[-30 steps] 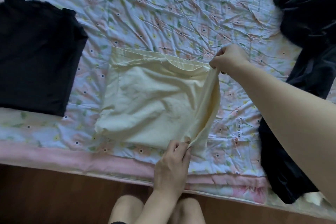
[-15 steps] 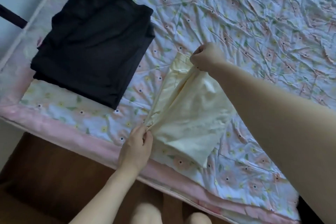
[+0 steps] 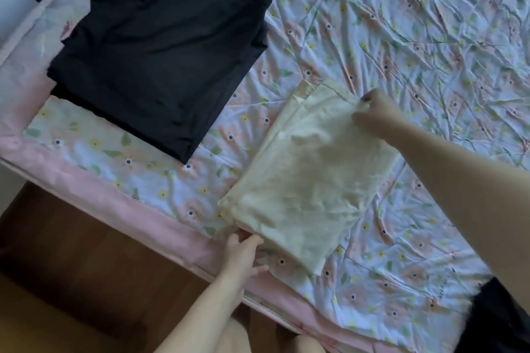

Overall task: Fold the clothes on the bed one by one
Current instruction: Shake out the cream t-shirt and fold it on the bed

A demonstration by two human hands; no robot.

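Your right hand (image 3: 375, 112) pinches the far corner of the cream garment (image 3: 307, 172); your left hand (image 3: 243, 252) holds its near corner, fingers curled at the hem. The garment lies folded flat near the bed's (image 3: 143, 195) front edge. A folded black garment (image 3: 160, 57) sits at the left corner, well apart. Dark clothing (image 3: 499, 321) lies at the right edge.

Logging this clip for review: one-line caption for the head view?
Both hands, left hand and right hand, hold opposite corners of a folded cream garment on the floral bedsheet, beside a folded black garment.
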